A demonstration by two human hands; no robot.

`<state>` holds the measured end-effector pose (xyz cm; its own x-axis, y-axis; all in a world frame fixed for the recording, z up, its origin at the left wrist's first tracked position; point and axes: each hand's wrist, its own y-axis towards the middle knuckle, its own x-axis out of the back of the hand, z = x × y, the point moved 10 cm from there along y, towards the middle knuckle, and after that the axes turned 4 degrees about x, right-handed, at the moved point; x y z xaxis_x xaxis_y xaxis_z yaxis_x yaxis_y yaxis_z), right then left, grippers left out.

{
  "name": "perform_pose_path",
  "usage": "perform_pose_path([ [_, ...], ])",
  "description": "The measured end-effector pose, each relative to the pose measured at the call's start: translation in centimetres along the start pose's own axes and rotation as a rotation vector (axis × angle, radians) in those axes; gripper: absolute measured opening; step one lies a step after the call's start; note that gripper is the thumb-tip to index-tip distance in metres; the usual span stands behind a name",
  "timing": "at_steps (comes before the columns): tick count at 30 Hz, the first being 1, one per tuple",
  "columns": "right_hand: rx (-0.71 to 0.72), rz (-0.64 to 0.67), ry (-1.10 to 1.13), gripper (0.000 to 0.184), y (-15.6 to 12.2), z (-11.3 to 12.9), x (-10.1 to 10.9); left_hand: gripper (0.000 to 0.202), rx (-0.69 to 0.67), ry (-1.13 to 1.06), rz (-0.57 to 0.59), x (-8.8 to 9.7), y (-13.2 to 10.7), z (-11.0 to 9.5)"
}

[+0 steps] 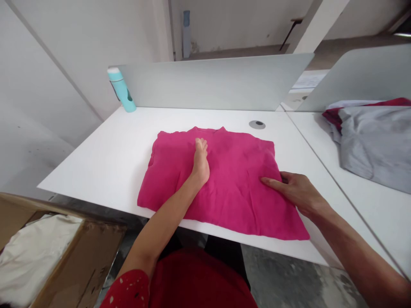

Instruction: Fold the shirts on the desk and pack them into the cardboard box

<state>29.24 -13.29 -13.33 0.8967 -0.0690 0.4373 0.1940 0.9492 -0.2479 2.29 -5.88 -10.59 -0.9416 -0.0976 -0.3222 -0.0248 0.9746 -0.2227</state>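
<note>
The left hand (201, 161) rests on a pink garment (231, 184) while the right hand (299, 191) pinches its right edge.

From here, most of the right hand's (298, 192) fingers vanish under the pink garment's (234, 179) right edge, and the left hand (201, 164) covers a patch of its middle. The cardboard box (86, 265) at near left and the grey clothing (379, 141) at right run out of view. The far divider (205, 85) hides the water dispenser's (186, 40) foot.
</note>
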Motion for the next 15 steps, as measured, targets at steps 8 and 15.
perform_pose_path([
  [8,-0.201,0.051,0.416,0.054,-0.9,-0.4,-1.8,0.072,0.001,-0.043,0.046,-0.4,1.4,0.3],
  [15,-0.094,0.056,0.39,0.055,-0.5,-0.6,-1.9,0.076,0.026,-0.04,0.041,-0.1,3.0,2.0],
])
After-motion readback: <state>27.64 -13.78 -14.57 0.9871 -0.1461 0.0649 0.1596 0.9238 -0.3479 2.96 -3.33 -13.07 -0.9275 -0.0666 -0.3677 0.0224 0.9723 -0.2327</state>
